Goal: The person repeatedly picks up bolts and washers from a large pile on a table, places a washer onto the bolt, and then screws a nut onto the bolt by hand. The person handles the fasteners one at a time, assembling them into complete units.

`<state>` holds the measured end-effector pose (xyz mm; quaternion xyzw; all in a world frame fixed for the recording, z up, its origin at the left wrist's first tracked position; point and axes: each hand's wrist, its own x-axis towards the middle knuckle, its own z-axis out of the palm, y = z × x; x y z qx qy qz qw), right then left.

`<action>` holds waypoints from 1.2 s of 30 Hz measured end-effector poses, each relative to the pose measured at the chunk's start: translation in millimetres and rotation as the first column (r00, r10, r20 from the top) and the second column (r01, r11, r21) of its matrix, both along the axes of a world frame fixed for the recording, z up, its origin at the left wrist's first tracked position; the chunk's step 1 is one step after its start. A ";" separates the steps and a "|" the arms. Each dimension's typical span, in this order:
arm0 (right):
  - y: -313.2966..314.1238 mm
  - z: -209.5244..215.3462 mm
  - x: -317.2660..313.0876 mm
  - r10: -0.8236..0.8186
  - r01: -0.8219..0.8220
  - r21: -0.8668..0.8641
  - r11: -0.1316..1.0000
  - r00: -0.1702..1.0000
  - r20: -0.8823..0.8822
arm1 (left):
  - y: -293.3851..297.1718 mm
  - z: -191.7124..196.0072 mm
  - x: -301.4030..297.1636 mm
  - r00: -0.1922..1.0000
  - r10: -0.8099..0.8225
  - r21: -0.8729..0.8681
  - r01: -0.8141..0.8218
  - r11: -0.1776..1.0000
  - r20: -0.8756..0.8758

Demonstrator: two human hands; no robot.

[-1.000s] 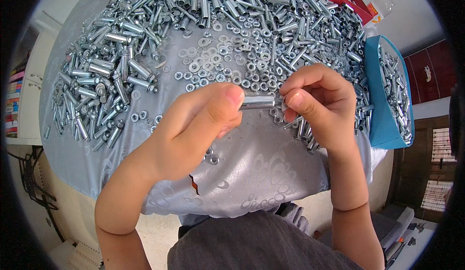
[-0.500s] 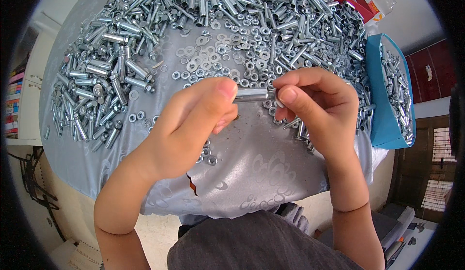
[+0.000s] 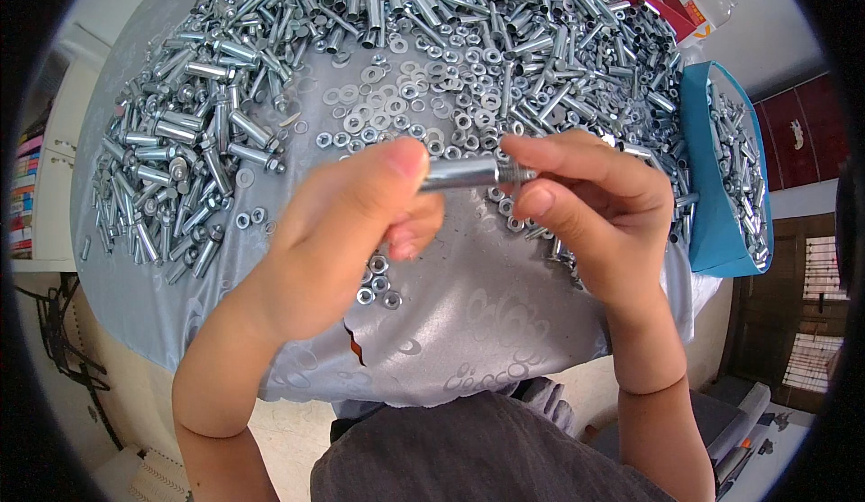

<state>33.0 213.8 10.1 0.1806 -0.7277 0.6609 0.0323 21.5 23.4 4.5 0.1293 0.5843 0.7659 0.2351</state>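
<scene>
Silver-grey patterned cloth [image 3: 468, 340] covers the table and fills most of the frame; its near edge hangs down at lower centre. Upper half of the frame: a wide heap of bright steel sleeves and bolts [image 3: 270, 78], running from left edge to right. Loose washers and nuts [image 3: 405, 114] lie in a thinner patch at upper centre. Right edge: blue tray [image 3: 707, 223], tilted, with more steel parts in it.

Left hand [image 3: 333, 241], centre-left, clamped on one end of a single steel bolt [image 3: 464, 174]; thumb on top, fingers curled under. Right hand [image 3: 590, 209], centre-right, pinches the other, threaded end between thumb and forefinger. Hands close together, joined only through the bolt, not touching each other.

Bolt sits at frame centre, held above the cloth, well clear of the heap. Long axis runs left–right, near level. Sleeve part lies toward the left hand; bare thread toward the right. Whether a nut sits under the right fingertips: cannot tell, hidden
</scene>
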 end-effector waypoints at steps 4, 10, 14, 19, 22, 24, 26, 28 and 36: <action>2.1 2.3 0.1 0.027 -0.013 0.145 0.989 0.995 -0.092 | -3.2 -3.7 0.5 0.998 -0.058 0.011 0.058 0.998 -0.007; -3.8 1.4 1.6 -0.001 0.003 0.052 0.999 0.999 -0.035 | -6.9 -7.3 -10.3 0.987 -0.074 0.226 0.041 0.973 0.139; 1.6 -8.9 -8.9 -0.124 0.150 0.226 0.962 0.984 -0.127 | -20.4 -7.6 -23.6 0.958 -0.153 0.580 -0.016 0.814 0.241; 1.7 -17.6 -24.0 -0.105 0.298 0.485 0.822 0.917 -0.385 | -35.0 -4.9 -34.7 0.932 -0.117 0.641 -0.140 0.755 0.342; 4.1 -17.3 -29.4 -0.115 0.330 0.516 0.790 0.907 -0.405 | -41.2 -2.5 -37.0 0.934 -0.095 0.645 -0.162 0.747 0.345; 4.0 -16.2 -30.2 -0.125 0.351 0.544 0.762 0.904 -0.408 | -42.0 -1.5 -38.1 0.934 -0.066 0.618 -0.178 0.766 0.351; 0.6 -15.7 -31.1 -0.065 0.358 0.606 0.711 0.891 -0.450 | -42.5 -3.4 -40.5 0.930 -0.034 0.581 -0.199 0.790 0.365; -4.1 -12.6 -35.1 -0.007 0.347 0.658 0.668 0.887 -0.461 | -42.0 -5.3 -42.1 0.918 -0.044 0.590 -0.215 0.778 0.393; -19.9 -13.3 -62.7 0.051 0.345 0.803 0.485 0.906 -0.420 | -40.3 -8.8 -44.3 0.905 -0.076 0.595 -0.210 0.776 0.418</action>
